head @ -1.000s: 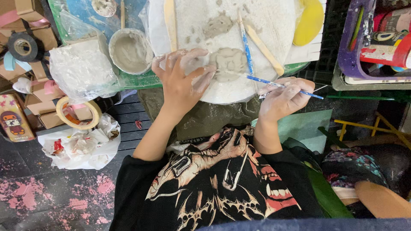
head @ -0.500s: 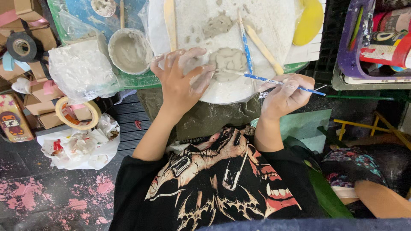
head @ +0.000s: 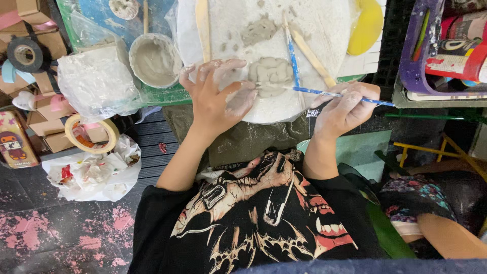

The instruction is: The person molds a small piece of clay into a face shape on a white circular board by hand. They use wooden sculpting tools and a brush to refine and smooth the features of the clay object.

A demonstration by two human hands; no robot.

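From the head camera, looking straight down: the left hand (head: 215, 94) is spreading wide, fingers splayed and smeared with grey clay, palm resting at the near edge of the round white board (head: 324, 30). It is gripping nothing; its fingertips are lying just beside the clay piece (head: 270, 72), and whether they are quite touching it is hard to tell. That clay piece, a lumpy grey mound of pressed-together blobs, is sitting on the board near its front rim, between the two hands.

The right hand (head: 345, 106) is pinching narrow around a thin blue-handled brush (head: 324, 93), holding it like a pen. The brush is running leftward and its tip is meeting the near side of the clay piece.

Further back on the board, a second blue-handled tool (head: 290, 48) is lying beside a wooden stick (head: 313, 57), with a smaller scrap of clay (head: 258, 30) behind them and another flat wooden tool (head: 203, 25) to the left. A yellow sponge (head: 366, 26) is sitting at the board's right edge.

Left of the board, a bowl of grey slip (head: 154, 60) is standing next to a clay block wrapped in clear plastic (head: 96, 81). A roll of tape (head: 91, 133) is lying over crumpled paper (head: 91, 170) lower left.
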